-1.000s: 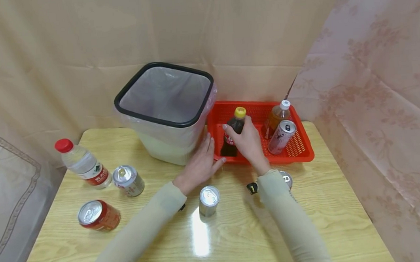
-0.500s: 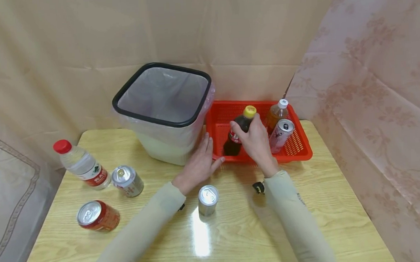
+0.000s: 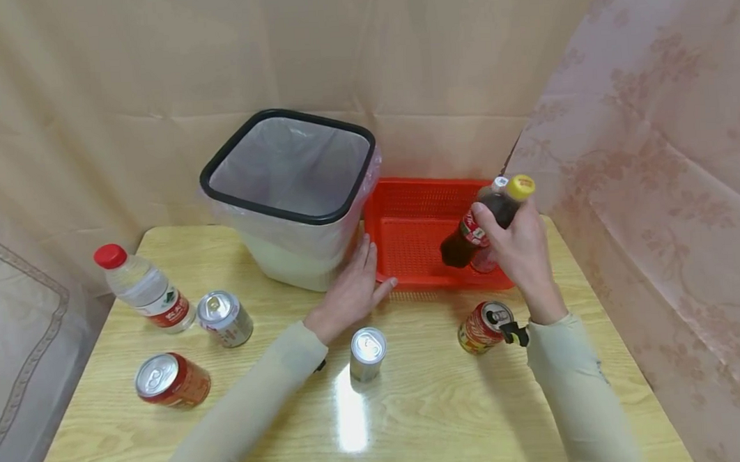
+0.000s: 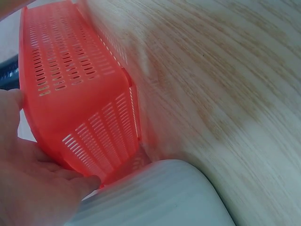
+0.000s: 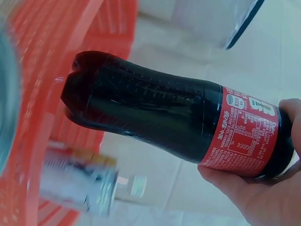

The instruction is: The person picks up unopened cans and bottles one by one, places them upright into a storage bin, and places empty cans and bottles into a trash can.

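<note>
My right hand [image 3: 524, 251] grips a dark cola bottle [image 3: 471, 234] with a yellow cap and red label. The bottle leans over the right part of a red plastic basket [image 3: 407, 283]. In the right wrist view, fingers and thumb hold the cola bottle [image 5: 146, 108] around its label end, base toward the basket. Behind it, mostly hidden in the head view, are a pink can [image 5: 77, 181] and a white-capped bottle [image 3: 499, 184]. My left hand [image 3: 351, 295], fingers extended, touches the front left corner of the basket [image 4: 70, 103].
A bin [image 3: 296, 263] with a black rim and clear liner stands left of the basket. On the table are a red-yellow can [image 3: 478, 330], silver cans [image 3: 367, 357] [image 3: 227, 321], a red can [image 3: 175, 382] and a red-capped water bottle [image 3: 150, 291].
My right hand has moved right with the cola bottle, from the basket's middle to its right side, tilting it more. The red-yellow can has come into view. My left hand stays put.
</note>
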The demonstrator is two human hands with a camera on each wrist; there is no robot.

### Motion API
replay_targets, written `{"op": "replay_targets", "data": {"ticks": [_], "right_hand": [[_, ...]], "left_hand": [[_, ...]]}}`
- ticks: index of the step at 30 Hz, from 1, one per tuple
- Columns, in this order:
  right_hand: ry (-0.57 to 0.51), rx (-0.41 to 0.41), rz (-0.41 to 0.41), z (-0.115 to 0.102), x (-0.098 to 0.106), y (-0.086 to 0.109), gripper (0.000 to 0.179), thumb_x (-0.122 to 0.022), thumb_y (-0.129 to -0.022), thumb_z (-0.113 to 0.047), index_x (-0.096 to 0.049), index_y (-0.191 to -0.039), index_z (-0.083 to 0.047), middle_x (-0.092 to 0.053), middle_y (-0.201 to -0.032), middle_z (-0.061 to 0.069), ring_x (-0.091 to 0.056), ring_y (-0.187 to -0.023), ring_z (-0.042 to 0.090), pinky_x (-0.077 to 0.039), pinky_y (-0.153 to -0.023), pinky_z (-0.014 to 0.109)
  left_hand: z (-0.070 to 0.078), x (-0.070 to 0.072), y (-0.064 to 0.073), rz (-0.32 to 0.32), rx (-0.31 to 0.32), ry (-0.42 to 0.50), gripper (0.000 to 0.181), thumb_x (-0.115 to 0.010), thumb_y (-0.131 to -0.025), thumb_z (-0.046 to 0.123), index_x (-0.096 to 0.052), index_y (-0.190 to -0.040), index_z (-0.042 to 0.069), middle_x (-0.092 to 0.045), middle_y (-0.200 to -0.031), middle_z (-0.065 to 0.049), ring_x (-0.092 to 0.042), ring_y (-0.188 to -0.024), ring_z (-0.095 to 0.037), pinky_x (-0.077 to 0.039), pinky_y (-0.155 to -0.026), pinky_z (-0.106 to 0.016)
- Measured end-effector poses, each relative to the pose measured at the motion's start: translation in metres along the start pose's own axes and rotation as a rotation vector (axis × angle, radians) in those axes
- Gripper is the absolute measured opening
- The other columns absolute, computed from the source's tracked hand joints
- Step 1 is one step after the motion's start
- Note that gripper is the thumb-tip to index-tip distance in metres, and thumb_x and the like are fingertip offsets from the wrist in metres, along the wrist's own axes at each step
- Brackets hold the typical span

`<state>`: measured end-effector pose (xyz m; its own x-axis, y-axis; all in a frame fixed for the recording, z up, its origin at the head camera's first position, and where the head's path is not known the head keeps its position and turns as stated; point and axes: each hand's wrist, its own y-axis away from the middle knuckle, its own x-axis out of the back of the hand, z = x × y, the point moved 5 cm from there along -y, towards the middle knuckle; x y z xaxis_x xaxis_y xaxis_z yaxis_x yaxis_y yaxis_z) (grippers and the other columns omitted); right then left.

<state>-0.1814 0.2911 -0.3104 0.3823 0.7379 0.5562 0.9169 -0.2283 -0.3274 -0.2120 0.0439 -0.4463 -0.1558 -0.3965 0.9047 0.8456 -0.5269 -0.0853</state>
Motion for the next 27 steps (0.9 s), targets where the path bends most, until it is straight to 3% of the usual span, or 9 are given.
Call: {"op": "replay_targets", "data": {"ticks": [6, 17, 27], "right_hand": [[0.070, -0.016, 0.024, 0.021, 0.014, 0.001, 0.056, -0.065, -0.100, -0.041, -0.051, -0.130, 0.004, -0.063, -0.107, 0.021, -0.057, -0.096, 0.029, -0.044, -0.079, 0.031], [0.143, -0.086, 0.009, 0.045, 0.032, 0.004, 0.059, -0.063, -0.101, -0.043, -0.045, -0.136, 0.002, -0.061, -0.110, 0.023, -0.054, -0.096, 0.029, -0.043, -0.078, 0.032], [0.189, -0.144, -0.046, 0.058, 0.037, -0.004, 0.067, -0.056, -0.102, -0.050, -0.039, -0.140, 0.002, -0.058, -0.118, 0.028, -0.055, -0.105, 0.042, -0.047, -0.090, 0.056]], "left_hand": [[-0.002, -0.001, 0.001, -0.011, 0.016, -0.020, 0.086, -0.055, -0.105, 0.048, -0.020, -0.160, -0.008, -0.009, -0.171, -0.023, -0.014, -0.158, -0.032, -0.024, -0.123, -0.037], [-0.001, -0.001, 0.000, 0.003, -0.013, -0.018, 0.086, -0.054, -0.106, 0.047, -0.020, -0.159, -0.010, -0.009, -0.170, -0.026, -0.014, -0.158, -0.033, -0.022, -0.124, -0.036], [0.000, 0.000, 0.001, 0.012, -0.015, -0.016, 0.085, -0.055, -0.106, 0.046, -0.020, -0.159, -0.011, -0.010, -0.170, -0.026, -0.016, -0.157, -0.034, -0.022, -0.124, -0.037]]}}
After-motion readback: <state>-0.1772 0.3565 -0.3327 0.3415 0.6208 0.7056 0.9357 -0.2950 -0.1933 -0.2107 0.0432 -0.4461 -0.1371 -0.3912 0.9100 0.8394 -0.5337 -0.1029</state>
